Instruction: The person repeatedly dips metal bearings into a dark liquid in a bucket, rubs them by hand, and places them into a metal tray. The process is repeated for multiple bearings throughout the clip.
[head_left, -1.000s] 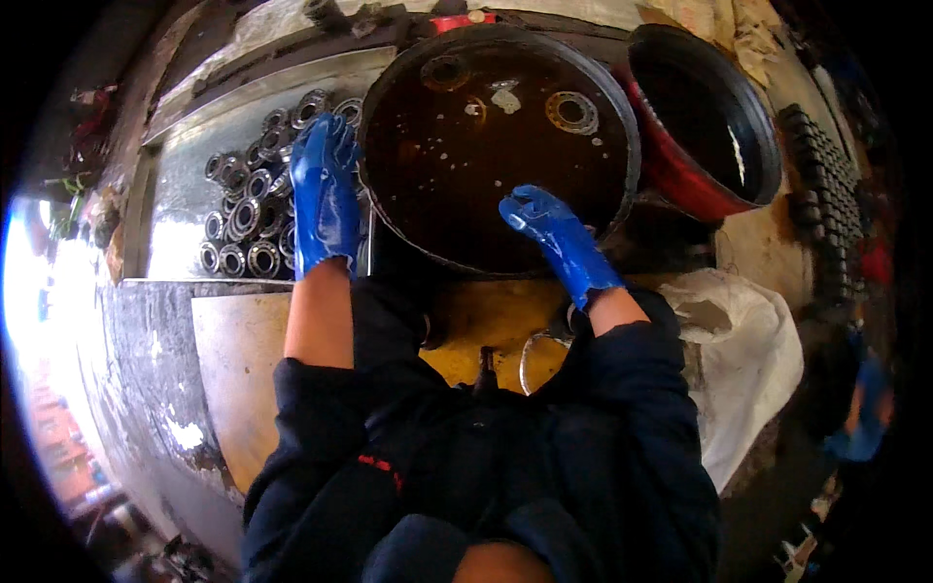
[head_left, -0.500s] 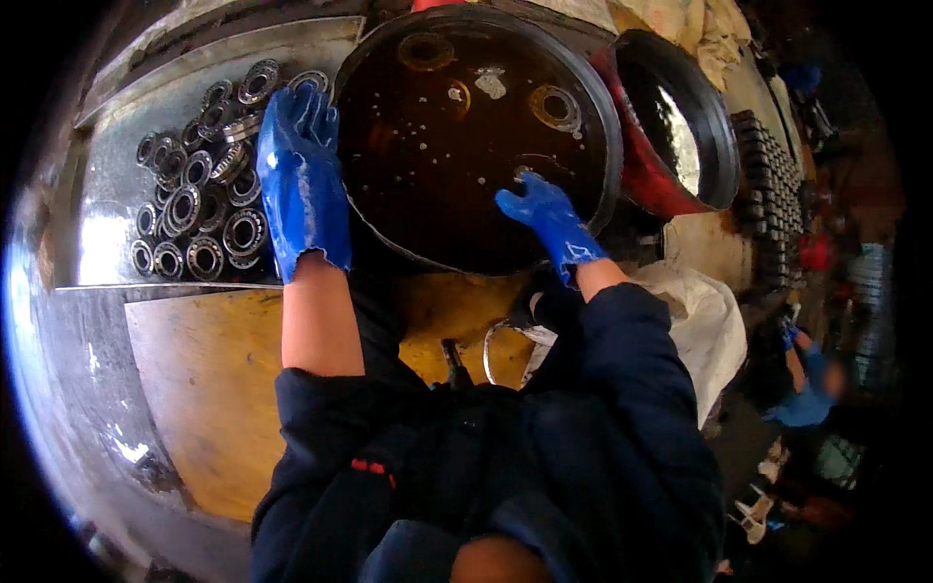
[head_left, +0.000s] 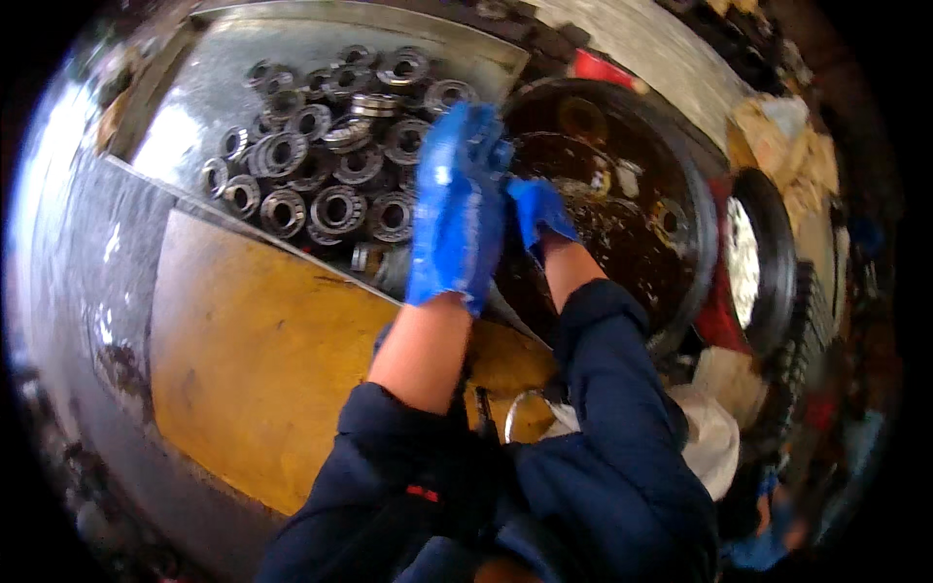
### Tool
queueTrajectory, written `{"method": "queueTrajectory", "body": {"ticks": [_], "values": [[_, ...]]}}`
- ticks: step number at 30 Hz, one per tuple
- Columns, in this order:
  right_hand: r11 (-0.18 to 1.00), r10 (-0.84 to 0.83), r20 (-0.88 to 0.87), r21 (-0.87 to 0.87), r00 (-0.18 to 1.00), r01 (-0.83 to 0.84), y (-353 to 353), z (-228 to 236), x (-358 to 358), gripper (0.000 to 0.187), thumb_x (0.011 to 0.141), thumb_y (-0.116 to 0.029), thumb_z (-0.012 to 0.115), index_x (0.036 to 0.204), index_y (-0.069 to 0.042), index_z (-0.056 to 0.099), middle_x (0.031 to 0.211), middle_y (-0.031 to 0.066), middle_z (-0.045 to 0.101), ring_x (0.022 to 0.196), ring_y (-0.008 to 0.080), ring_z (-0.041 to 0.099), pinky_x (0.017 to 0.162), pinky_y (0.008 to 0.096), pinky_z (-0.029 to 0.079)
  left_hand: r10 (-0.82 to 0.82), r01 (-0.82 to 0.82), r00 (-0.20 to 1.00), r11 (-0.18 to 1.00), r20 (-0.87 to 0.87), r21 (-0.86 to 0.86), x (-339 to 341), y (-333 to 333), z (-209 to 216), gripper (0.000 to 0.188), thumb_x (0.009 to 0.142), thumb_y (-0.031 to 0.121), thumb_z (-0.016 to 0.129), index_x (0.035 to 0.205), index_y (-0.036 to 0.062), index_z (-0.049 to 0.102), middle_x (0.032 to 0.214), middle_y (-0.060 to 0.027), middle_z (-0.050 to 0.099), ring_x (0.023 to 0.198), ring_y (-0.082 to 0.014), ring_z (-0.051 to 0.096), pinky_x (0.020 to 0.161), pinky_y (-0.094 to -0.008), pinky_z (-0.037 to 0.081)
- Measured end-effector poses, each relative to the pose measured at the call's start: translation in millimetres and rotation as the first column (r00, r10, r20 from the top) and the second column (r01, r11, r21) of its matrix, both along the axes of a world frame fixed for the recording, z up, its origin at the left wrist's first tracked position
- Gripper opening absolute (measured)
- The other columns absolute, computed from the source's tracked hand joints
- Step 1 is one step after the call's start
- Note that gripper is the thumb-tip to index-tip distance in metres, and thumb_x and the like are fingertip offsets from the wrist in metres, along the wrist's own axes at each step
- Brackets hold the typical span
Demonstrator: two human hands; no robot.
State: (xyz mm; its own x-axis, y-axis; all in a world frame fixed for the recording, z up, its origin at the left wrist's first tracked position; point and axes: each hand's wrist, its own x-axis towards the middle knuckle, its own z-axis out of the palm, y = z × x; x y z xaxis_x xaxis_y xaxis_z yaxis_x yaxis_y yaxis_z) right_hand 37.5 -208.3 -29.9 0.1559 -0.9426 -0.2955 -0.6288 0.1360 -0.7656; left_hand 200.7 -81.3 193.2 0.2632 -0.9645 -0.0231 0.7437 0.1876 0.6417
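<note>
My left hand (head_left: 457, 209), in a blue rubber glove, is raised where the metal tray meets the round tub. Its fingers are closed together and bent toward the right; the palm side is hidden. My right hand (head_left: 537, 212), gloved the same way, is close beside it over the tub's left side, closed, with its fingertips turned toward the left hand. What either hand holds, if anything, is hidden. Several steel roller bearings (head_left: 338, 211) lie heaped in the tray (head_left: 190, 102) to the left. The tub (head_left: 702, 219) holds dark oily liquid with a ring-shaped bearing (head_left: 671, 222) in it.
A red drum (head_left: 724, 325) with a dark rim stands right of the tub, a red container (head_left: 603, 68) behind it. A yellow board (head_left: 262, 360) lies in front of the tray. Rows of dark metal parts (head_left: 802, 325) line the right. Another person (head_left: 763, 539) is at lower right.
My right hand has come out of the liquid and moved left, next to my left hand. The view has turned left, so tray and tub appear shifted right and tilted. The liquid's surface is now rippled.
</note>
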Motion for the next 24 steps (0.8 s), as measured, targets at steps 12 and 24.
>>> {"method": "queueTrajectory", "body": {"ticks": [12, 24], "values": [[0.954, -0.121, 0.202, 0.295, 0.972, 0.058, 75.8, 56.9, 23.2, 0.040, 0.095, -0.029, 0.068, 0.120, 0.002, 0.070, 0.112, 0.0124, 0.073, 0.100, 0.0214, 0.067, 0.089, 0.0360, 0.053, 0.027, -0.028, 0.994, 1.000, -0.110, -0.007, 23.9, 9.1, -11.1, 0.049, 0.109, 0.019, 0.043, 0.152, -0.0031, 0.036, 0.154, -0.0232, 0.044, 0.144, -0.0333, 0.044, 0.120, -0.0417, 0.036], [0.943, -0.025, 0.082, 0.333, 0.996, -0.004, 170.4, 89.2, -93.5, 0.042, 0.090, -0.036, 0.072, 0.115, -0.002, 0.074, 0.102, 0.0112, 0.075, 0.095, 0.0211, 0.067, 0.090, 0.0360, 0.049, -0.015, 0.047, 0.972, 0.990, -0.236, 0.132, 21.6, -37.0, -50.2, 0.056, 0.108, 0.037, 0.045, 0.152, 0.0022, 0.039, 0.151, -0.0238, 0.048, 0.138, -0.0386, 0.050, 0.115, -0.0526, 0.041]]}}
